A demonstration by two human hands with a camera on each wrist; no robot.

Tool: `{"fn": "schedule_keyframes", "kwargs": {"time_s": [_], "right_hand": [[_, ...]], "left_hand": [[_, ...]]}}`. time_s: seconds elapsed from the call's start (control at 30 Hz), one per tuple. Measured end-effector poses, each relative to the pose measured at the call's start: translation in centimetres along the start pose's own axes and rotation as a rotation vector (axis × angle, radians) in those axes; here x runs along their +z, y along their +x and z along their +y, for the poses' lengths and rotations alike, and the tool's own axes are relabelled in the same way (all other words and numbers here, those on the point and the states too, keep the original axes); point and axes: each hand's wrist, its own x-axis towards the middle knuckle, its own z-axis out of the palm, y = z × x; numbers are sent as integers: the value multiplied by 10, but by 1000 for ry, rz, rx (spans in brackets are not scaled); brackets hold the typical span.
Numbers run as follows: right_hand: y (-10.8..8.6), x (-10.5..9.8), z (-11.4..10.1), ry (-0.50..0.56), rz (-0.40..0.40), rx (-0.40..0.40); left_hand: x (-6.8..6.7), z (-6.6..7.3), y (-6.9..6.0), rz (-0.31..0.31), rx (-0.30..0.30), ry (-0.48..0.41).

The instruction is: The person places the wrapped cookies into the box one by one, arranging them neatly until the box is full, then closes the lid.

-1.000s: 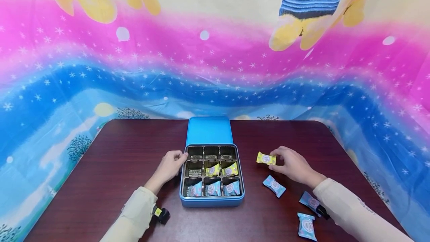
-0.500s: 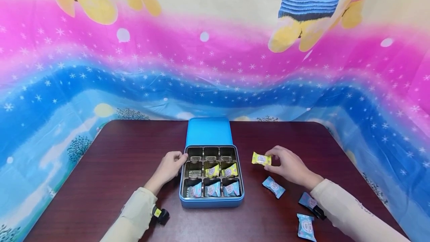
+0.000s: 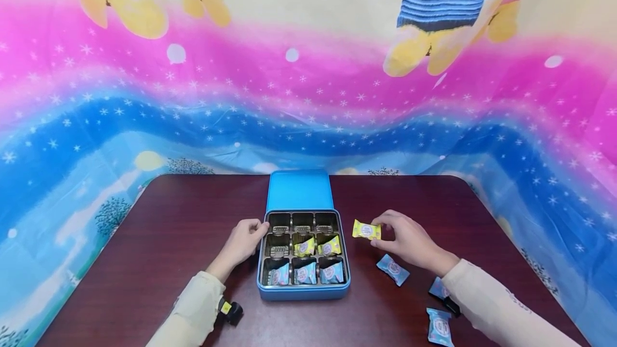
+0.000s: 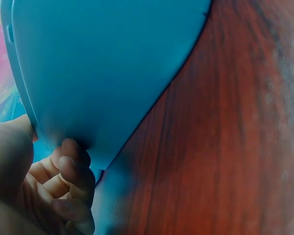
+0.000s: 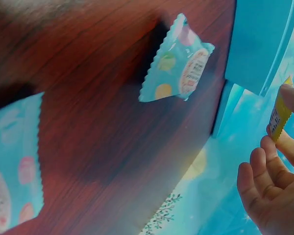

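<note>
A blue tin [image 3: 303,293] with its lid [image 3: 300,191] swung back stands mid-table, its dark tray split into compartments. Two yellow-wrapped candies [image 3: 329,246] sit in the middle row, and blue-wrapped candies [image 3: 305,273] in the front row. My left hand [image 3: 243,240] grips the tin's left side, thumb at the rim and fingers curled against the wall, as the left wrist view shows. Right of the tin, my right hand [image 3: 409,240] pinches a yellow-wrapped candy [image 3: 366,229] between thumb and fingers, above the table; this candy [image 5: 280,115] appears edge-on in the right wrist view.
On the right of the table lie loose blue-wrapped candies: one [image 3: 392,269] below my right hand, one [image 3: 439,327] nearer the front edge, another [image 3: 437,287] partly behind the wrist device. A patterned cloth [image 3: 299,95] hangs behind the table [image 3: 193,202].
My right hand has moved left with the yellow-wrapped candy, closer to the tin. The left hand keeps its place on the tin's side.
</note>
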Motion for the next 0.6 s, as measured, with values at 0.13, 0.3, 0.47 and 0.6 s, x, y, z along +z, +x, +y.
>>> {"fn": "schedule_keyframes", "kwargs": {"time_s": [0.13, 0.3, 0.47, 0.6], "right_hand": [[1, 1, -5, 6, -7, -6], [3, 2, -10, 15, -15, -13], [5, 2, -16, 42, -26, -18], [7, 2, -21, 64, -25, -22]], "left_hand": [[1, -1, 1, 7, 9, -5], [1, -3, 1, 8, 13, -26], [1, -2, 1, 9, 14, -31], [0, -2, 1, 12, 18, -25]]}}
